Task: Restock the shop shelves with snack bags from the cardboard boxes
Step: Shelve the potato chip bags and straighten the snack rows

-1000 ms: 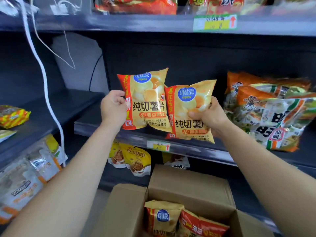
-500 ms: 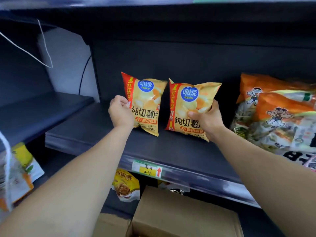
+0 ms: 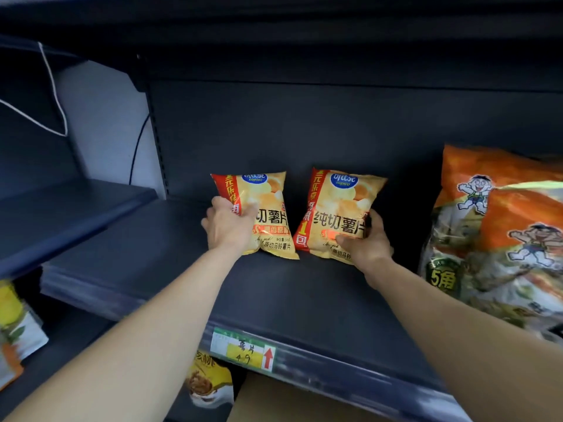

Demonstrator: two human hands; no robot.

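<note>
at the middle of the frame, two glossy, pillow-shaped chip bags stand side by side near the back of a dark matte shelf, their lower edges on its flat surface and their tops leaning toward the dark back panel; the left chip bag is yellow with a red band down its left side and a blue oval logo at the top, and the left hand is clenched on its lower left corner, fingers wrapped round the crinkled film; the right chip bag has the same print, and the right hand grasps its lower right corner, thumb pressed on the front; the two bags are just beside each other, nearly touching at the bottom; at the right of the frame, big orange cartoon-printed snack packs lie piled in shiny wrinkled plastic on the same shelf, how many i cannot tell; at the lower middle, one green, yellow and white price tag with a red arrow sits in the shelf's front rail; below it, one yellow pouch shows beside a brown cardboard box flap; at the upper left, a thin white cord hangs in a loop.
</note>
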